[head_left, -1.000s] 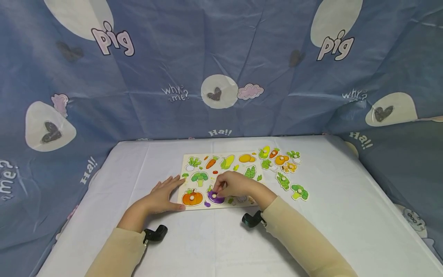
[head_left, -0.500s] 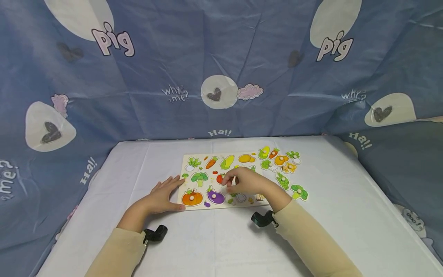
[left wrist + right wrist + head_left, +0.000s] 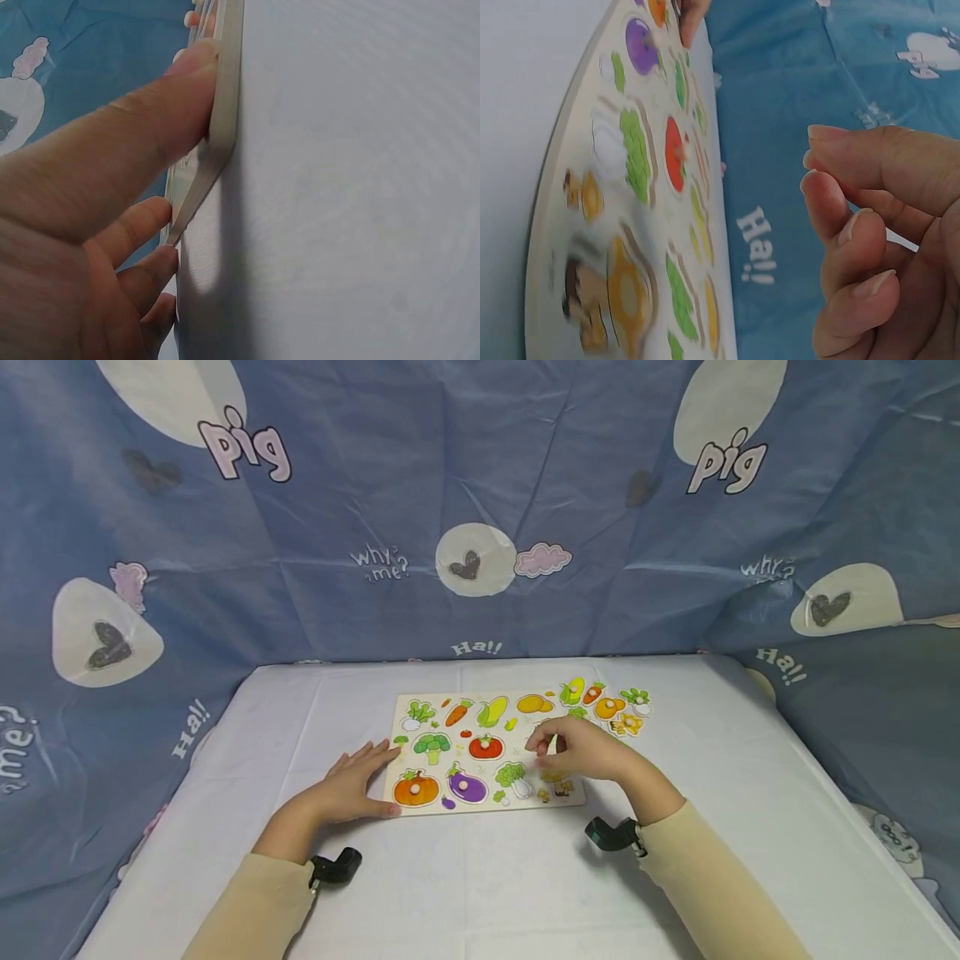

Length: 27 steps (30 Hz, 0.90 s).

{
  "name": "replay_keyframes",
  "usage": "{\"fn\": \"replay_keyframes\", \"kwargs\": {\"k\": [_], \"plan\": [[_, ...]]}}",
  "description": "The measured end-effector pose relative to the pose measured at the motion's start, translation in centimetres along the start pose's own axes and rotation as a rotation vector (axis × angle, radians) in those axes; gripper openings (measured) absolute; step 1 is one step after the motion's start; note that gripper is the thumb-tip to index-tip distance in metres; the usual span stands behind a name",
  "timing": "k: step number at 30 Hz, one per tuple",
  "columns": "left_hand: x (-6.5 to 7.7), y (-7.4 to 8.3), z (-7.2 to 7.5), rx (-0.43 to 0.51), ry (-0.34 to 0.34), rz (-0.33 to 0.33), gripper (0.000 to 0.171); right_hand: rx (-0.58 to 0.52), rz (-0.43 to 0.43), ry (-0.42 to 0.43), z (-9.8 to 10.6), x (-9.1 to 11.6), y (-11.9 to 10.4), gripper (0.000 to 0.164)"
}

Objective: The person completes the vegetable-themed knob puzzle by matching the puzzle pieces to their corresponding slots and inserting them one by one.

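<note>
Board [image 3: 514, 750] lies flat on the worktop [image 3: 420, 893], left hand [image 3: 347, 787] at its left edge, fingers spread wide. Above its right part hangs the right hand [image 3: 581, 747], fingers loosely curled, narrow gap, seemingly holding nothing. Pumpkin [image 3: 426, 792], eggplant [image 3: 474, 790] and tomato [image 3: 476, 750] sit fitted; loose pieces [image 3: 609, 713] cluster beyond the right hand.

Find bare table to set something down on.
Bare table lies between the left sleeve and right sleeve, up to the board; also left of the left hand and right of the right sleeve. Crowded: the board's far right corner, where loose pieces cluster.
</note>
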<state>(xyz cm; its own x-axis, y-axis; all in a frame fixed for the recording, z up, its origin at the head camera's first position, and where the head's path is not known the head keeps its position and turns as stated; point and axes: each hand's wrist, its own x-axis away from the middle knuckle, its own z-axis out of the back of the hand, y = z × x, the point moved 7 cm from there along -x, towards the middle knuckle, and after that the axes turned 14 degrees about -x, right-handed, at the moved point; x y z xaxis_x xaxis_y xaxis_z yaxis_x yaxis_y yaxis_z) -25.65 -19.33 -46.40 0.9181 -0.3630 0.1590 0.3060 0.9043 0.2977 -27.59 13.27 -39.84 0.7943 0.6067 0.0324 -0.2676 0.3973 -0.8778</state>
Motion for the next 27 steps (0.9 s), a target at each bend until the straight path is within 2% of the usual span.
{"fn": "replay_keyframes", "kwargs": {"k": [12,22,27], "plan": [[0.1,0.1,-0.1,0.003,-0.003,-0.005,0.104,0.066,-0.049,0.115,4.1,3.1,1.5,0.016],[0.2,0.1,0.1,-0.005,0.003,-0.022,0.103,0.096,-0.105,0.169,6.1,5.0,3.5,0.02],[0.2,0.0,0.1,-0.005,0.001,-0.017,0.104,0.104,-0.123,0.203,6.8,5.8,4.4,0.016]]}}
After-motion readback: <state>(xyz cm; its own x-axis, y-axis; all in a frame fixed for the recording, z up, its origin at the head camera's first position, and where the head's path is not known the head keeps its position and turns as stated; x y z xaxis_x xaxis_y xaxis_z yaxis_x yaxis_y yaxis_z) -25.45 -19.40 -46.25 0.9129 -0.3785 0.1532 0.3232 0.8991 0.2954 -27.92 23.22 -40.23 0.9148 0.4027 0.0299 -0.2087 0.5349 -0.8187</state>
